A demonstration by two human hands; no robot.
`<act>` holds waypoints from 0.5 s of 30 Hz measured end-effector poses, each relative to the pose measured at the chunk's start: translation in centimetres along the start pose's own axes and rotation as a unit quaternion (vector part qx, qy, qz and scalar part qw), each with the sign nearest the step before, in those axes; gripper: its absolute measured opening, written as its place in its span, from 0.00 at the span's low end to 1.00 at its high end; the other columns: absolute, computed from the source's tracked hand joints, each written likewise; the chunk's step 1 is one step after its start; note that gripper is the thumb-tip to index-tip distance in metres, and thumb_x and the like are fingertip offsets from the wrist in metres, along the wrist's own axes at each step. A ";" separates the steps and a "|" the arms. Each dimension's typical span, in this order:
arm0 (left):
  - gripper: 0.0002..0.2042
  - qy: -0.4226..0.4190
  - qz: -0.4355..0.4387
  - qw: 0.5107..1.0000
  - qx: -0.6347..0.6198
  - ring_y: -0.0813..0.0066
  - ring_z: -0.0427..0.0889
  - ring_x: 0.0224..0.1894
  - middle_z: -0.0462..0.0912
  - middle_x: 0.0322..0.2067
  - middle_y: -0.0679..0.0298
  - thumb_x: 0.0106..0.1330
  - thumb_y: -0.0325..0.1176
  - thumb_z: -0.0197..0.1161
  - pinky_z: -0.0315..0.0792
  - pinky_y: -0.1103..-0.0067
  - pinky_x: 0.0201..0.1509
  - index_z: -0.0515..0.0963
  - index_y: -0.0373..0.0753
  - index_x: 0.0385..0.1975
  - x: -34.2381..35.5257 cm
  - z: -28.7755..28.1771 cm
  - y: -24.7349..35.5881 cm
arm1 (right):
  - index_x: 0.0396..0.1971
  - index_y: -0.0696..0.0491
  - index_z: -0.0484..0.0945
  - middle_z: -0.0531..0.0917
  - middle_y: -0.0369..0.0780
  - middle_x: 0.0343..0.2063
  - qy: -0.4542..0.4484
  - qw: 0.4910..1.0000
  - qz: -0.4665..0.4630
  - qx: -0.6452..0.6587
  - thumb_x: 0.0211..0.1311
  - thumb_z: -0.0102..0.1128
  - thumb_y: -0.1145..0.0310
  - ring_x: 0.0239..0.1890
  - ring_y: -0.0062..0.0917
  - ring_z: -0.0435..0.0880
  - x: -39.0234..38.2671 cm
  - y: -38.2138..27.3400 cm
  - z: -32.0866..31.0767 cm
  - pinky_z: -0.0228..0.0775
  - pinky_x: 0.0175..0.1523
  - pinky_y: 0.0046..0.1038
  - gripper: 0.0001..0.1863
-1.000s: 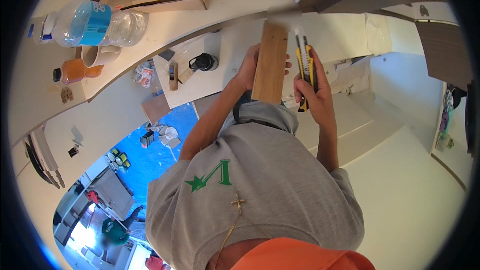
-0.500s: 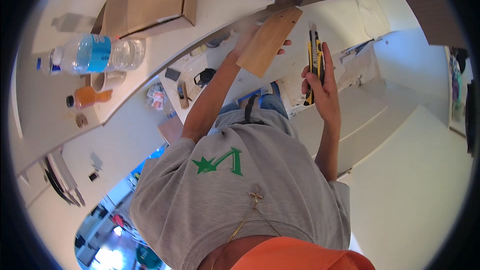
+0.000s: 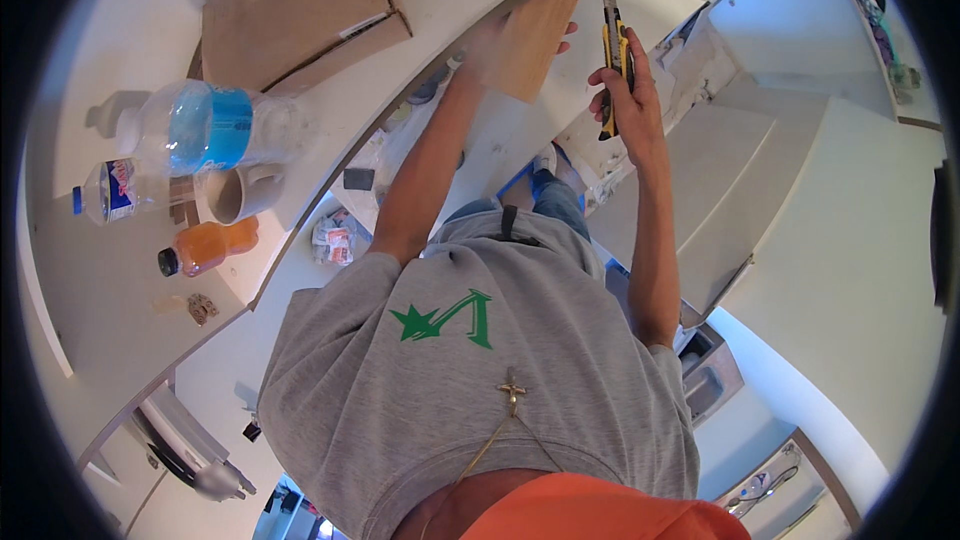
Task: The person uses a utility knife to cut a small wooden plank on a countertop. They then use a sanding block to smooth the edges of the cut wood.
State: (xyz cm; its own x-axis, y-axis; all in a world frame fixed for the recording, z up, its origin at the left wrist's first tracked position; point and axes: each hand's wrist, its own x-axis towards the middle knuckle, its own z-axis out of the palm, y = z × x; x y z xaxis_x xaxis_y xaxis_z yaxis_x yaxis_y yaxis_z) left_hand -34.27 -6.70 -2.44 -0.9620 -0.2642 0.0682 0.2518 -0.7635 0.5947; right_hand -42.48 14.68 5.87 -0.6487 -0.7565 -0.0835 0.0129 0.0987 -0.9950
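My left hand [image 3: 474, 68], partly blurred, grips a flat wooden board [image 3: 540, 35] at the top centre, tilted up to the right. Its top end overlaps a brown edge of the furniture, and I cannot tell whether they touch. Just right of the board, my right hand [image 3: 632, 105] is closed on a yellow-and-black utility knife [image 3: 612, 28], held upright with the blade end upward and apart from the board.
On the white shelf [image 3: 310, 120] at left lie a cardboard box [image 3: 295, 20], a large plastic bottle [image 3: 210, 128], a smaller bottle [image 3: 118, 190], an orange drink bottle [image 3: 205, 247] and a mug [image 3: 230, 198]. Pale panels [image 3: 725, 180] stand at right; my feet show below.
Both hands have moved upward in the picture, the board and knife with them. The board has tilted from near upright toward the right. The shelf items now appear lower as the view has shifted.
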 end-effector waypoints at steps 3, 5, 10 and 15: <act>0.31 0.041 0.006 0.999 -0.028 0.53 0.74 0.64 0.70 0.66 0.53 0.78 0.54 0.44 0.71 0.54 0.68 0.62 0.37 0.71 -0.1 1.1 -0.2 | 0.78 0.52 0.47 0.81 0.40 0.35 0.004 1.000 -0.001 0.002 0.73 0.51 0.68 0.24 0.19 0.78 0.1 -0.4 0.8 0.72 0.28 0.22 0.37; 0.34 0.073 0.034 0.997 0.013 0.54 0.80 0.58 0.75 0.62 0.50 0.77 0.59 0.43 0.80 0.65 0.60 0.63 0.36 0.70 -0.5 1.7 -0.9 | 0.78 0.52 0.48 0.81 0.39 0.34 0.010 1.000 -0.007 -0.011 0.72 0.52 0.68 0.24 0.19 0.78 0.4 -0.6 1.3 0.73 0.29 0.22 0.38; 0.32 0.027 0.054 0.989 -0.134 0.52 0.80 0.57 0.76 0.61 0.48 0.74 0.51 0.41 0.76 0.61 0.63 0.62 0.35 0.70 -2.4 0.8 -3.3 | 0.75 0.52 0.55 0.81 0.37 0.35 0.002 0.998 -0.040 -0.055 0.71 0.54 0.68 0.26 0.18 0.79 1.2 -0.1 1.8 0.74 0.33 0.22 0.35; 0.28 0.040 0.146 0.979 -0.134 0.55 0.79 0.60 0.77 0.60 0.50 0.68 0.42 0.47 0.73 0.63 0.63 0.68 0.32 0.65 -3.4 -0.4 -6.4 | 0.68 0.55 0.65 0.81 0.34 0.35 -0.032 0.992 -0.064 -0.103 0.70 0.55 0.70 0.30 0.16 0.79 2.9 -0.5 -1.2 0.73 0.36 0.20 0.28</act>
State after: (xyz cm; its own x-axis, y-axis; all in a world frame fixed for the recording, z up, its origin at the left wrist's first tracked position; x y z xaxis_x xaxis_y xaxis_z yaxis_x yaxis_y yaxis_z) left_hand -32.59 -1.16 -6.81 -0.8359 -0.5321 0.1346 0.5443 -0.7722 0.3277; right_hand -45.33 13.20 6.23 -0.5850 -0.8104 0.0324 -0.2256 0.1241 -0.9663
